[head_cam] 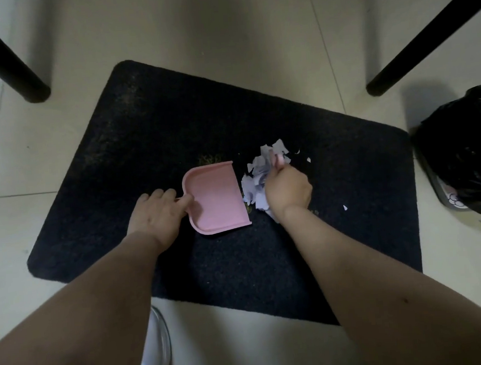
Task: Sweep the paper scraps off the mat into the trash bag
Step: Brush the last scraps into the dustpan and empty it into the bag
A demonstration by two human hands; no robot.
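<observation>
Flanking torn paper scraps: smooth pink dustpan, hands.

A single wide-angle view is given, taken from the person's head and aimed steeply down and forward at the floor. The mat is seen from above at close range, its near edge low in the frame and its far edge towards the top; the whole mat is kept in view. Both forearms are seen entering from the bottom corners. Straight lines near the borders are bent by the lens. No second view is supplied, so nothing is shared.
</observation>
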